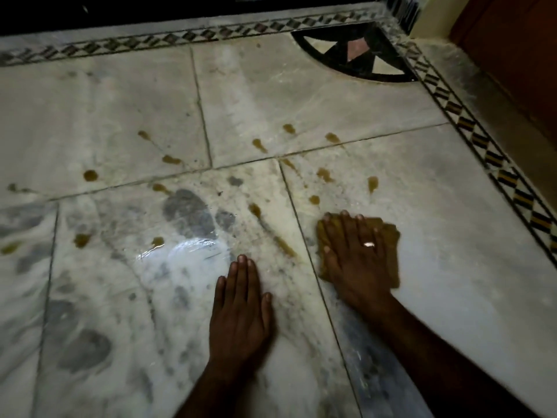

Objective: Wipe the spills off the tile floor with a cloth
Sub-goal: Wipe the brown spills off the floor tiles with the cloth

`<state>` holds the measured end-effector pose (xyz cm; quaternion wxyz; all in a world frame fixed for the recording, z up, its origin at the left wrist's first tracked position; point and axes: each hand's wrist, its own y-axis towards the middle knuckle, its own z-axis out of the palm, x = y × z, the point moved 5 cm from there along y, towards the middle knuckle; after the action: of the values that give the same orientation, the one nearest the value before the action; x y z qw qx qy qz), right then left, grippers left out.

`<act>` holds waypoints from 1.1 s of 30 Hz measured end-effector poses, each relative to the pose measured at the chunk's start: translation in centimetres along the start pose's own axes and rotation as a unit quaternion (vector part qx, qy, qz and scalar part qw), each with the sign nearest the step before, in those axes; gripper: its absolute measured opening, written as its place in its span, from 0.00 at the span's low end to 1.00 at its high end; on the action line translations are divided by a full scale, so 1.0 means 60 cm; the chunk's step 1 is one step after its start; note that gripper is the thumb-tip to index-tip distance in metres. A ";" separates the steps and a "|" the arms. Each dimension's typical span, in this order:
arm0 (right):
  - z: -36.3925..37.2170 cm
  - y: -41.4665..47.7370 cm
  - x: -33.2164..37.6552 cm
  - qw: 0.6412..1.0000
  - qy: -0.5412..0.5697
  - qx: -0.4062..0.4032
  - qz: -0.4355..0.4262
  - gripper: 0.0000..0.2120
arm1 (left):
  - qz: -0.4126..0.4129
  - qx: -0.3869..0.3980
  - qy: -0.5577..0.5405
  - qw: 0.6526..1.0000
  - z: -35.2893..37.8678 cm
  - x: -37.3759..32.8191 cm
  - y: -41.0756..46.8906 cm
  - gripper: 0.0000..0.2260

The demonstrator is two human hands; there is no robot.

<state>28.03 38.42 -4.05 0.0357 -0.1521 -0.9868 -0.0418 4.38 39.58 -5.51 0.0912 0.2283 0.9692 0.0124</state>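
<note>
Head view: right hand [355,254], fingers straight, presses cloth [391,236] flat; nearest spills [314,200] lie just ahead and leftward; left hand [241,309] flat on tile floor [452,236], empty.

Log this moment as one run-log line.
phase: wipe | right hand: pressed flat on cloth | left hand: flat on tile floor | spills: many unwiped

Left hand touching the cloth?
Apart. Head view: left hand flat on the floor, with bare tile and a grout line between it and the cloth under the right hand.
</note>
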 end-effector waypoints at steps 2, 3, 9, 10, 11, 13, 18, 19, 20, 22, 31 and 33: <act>0.006 0.026 0.074 0.999 0.003 -0.014 -0.040 0.27 | -0.017 0.000 0.004 1.000 0.000 0.017 -0.006 0.28; 0.010 0.024 0.113 0.997 0.010 -0.028 -0.068 0.27 | -0.028 0.001 0.005 1.000 0.000 0.028 -0.010 0.28; 0.006 -0.136 0.191 0.970 0.048 0.003 -0.239 0.27 | -0.052 -0.004 0.015 0.999 -0.013 0.103 -0.051 0.28; 0.003 -0.157 0.169 0.967 0.040 0.006 -0.253 0.27 | -0.059 0.002 0.013 0.998 -0.017 0.117 -0.058 0.28; 0.000 -0.168 0.143 0.966 0.029 0.003 -0.259 0.26 | -0.066 0.011 0.011 0.998 -0.020 0.129 -0.065 0.28; -0.003 -0.153 0.102 0.972 0.009 -0.011 -0.233 0.25 | -0.079 0.024 0.012 0.997 -0.026 0.152 -0.076 0.29; 0.019 -0.001 0.158 0.993 0.025 0.016 -0.114 0.28 | -0.096 0.018 0.003 0.995 -0.029 0.169 -0.079 0.29; 0.024 0.019 0.197 0.992 0.036 0.016 -0.120 0.27 | -0.103 0.015 0.002 0.995 -0.030 0.170 -0.080 0.29; 0.025 0.030 0.237 0.990 0.044 0.005 -0.132 0.27 | -0.109 0.013 0.002 0.994 -0.030 0.171 -0.080 0.29; 0.026 0.017 0.310 0.982 0.065 -0.027 -0.177 0.26 | -0.122 0.011 -0.001 0.992 -0.031 0.182 -0.085 0.29; 0.008 -0.176 0.220 0.941 0.028 0.027 -0.336 0.27 | -0.151 0.037 0.013 0.988 -0.050 0.293 -0.181 0.29; 0.007 -0.129 0.196 0.958 0.007 0.039 -0.285 0.29 | -0.158 0.034 0.009 0.987 -0.051 0.297 -0.178 0.29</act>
<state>14.47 34.62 -4.07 0.0350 0.1372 -0.9898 -0.0127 -16.55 37.98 -6.27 0.0752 0.0753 0.9938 -0.0334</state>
